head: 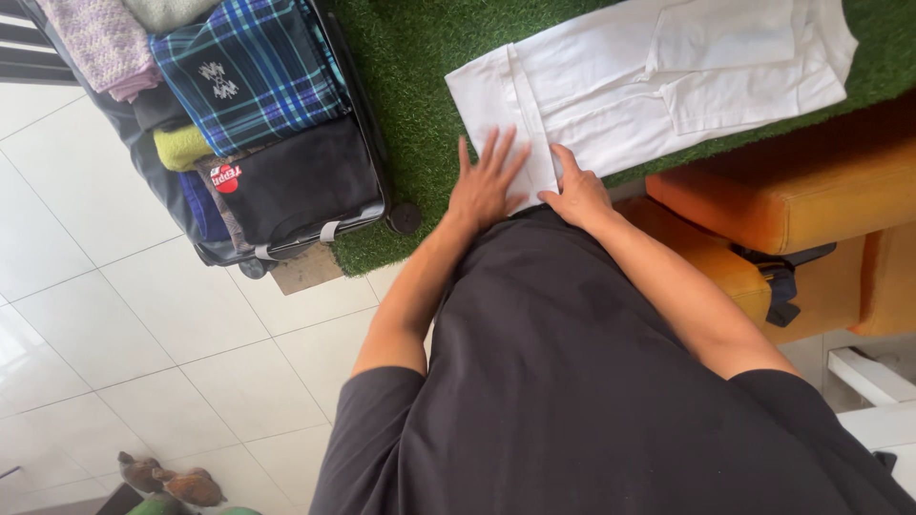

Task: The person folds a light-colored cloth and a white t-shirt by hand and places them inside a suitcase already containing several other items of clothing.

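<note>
The white trousers (658,81), laid flat on the green mat (401,57) beside an open suitcase (286,181), are pressed under the left hand (487,183) with fingers spread and the right hand (575,194) loosely curled (nothing gripped), and are judged light, soft and limp, best taken at the waistband

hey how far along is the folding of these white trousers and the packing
Done: the open suitcase already holds folded clothes, including a plaid piece. In hand: the left hand and right hand press flat on the waist end of the white trousers, folded lengthwise on the green mat. Left: trousers not yet in the suitcase.
</note>
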